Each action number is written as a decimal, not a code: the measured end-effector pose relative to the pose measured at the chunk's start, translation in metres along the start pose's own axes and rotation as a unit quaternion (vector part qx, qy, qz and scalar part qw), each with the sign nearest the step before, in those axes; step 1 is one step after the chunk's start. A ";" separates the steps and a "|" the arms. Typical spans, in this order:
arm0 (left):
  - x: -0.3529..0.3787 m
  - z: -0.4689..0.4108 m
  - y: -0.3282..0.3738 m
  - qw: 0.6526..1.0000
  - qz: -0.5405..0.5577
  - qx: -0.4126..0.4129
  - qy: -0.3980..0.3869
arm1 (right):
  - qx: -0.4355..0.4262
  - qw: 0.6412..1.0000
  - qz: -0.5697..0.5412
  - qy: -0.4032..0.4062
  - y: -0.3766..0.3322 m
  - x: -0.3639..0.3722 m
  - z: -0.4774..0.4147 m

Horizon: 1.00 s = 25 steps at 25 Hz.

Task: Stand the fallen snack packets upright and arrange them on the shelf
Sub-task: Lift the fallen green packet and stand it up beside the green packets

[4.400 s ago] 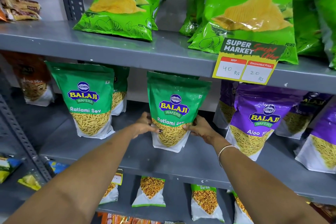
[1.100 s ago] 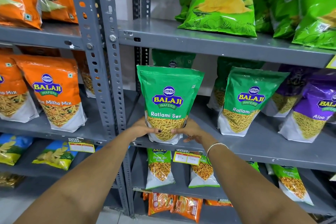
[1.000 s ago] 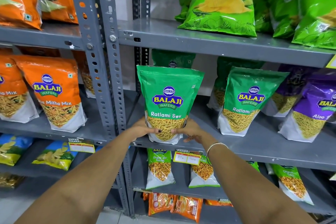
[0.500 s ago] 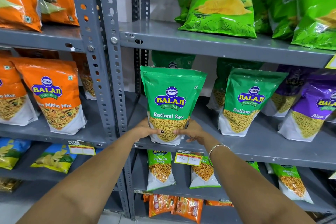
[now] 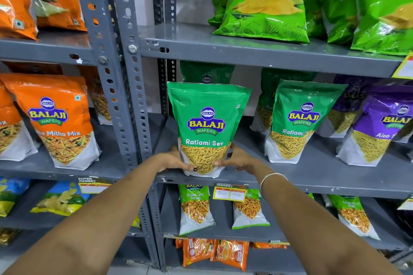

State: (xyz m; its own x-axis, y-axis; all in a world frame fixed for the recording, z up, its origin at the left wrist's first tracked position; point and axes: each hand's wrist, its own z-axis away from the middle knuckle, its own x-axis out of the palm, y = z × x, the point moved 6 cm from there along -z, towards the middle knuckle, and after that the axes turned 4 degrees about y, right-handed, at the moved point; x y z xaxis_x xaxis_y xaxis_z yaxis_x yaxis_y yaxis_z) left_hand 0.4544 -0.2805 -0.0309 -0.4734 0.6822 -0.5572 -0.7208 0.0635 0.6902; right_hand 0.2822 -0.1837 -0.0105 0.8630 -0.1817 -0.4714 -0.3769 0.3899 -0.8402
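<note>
A green Ratlami Sev packet (image 5: 206,123) stands upright at the front left of the grey middle shelf (image 5: 290,176). My left hand (image 5: 173,159) grips its lower left edge and my right hand (image 5: 238,159) grips its lower right edge. A second green Ratlami Sev packet (image 5: 299,118) stands upright to the right. Another green packet (image 5: 206,72) shows behind the held one, mostly hidden. A purple Aloo Sev packet (image 5: 380,131) stands further right, leaning a little.
Grey slotted uprights (image 5: 125,87) divide the racks. Orange Mitha Mix packets (image 5: 55,118) stand on the left rack. Green Crunchem chip bags (image 5: 266,4) lean on the top shelf. Small Chana Jor Garam packets (image 5: 195,205) and a price tag (image 5: 230,192) sit below.
Both hands stay on the base of the same green packet. The view has shifted slightly; the packet stands a little more to the right in the frame than a second ago.
</note>
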 end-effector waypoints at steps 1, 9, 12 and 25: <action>-0.005 0.003 -0.003 0.996 -0.072 -0.052 -0.014 | 0.012 1.000 0.021 0.002 0.006 -0.005 0.000; 0.063 0.034 0.068 0.929 -0.262 -0.204 -0.166 | 0.171 0.968 0.181 -0.017 0.096 -0.146 0.007; 0.123 0.002 0.138 0.985 -0.137 -0.066 -0.085 | 0.197 0.968 0.148 0.054 0.142 -0.220 0.013; 0.193 -0.102 0.191 0.970 0.143 0.032 0.192 | -0.095 0.987 -0.106 -0.077 0.135 -0.251 -0.047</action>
State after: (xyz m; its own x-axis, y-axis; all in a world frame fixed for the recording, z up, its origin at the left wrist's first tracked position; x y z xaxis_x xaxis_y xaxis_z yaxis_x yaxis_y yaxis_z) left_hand 0.1735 -0.2107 -0.0540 -0.8123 0.3569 -0.4613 -0.5051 -0.0350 0.8623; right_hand -0.0007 -0.1281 -0.0183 0.9645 -0.0956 -0.2463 -0.2268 0.1781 -0.9575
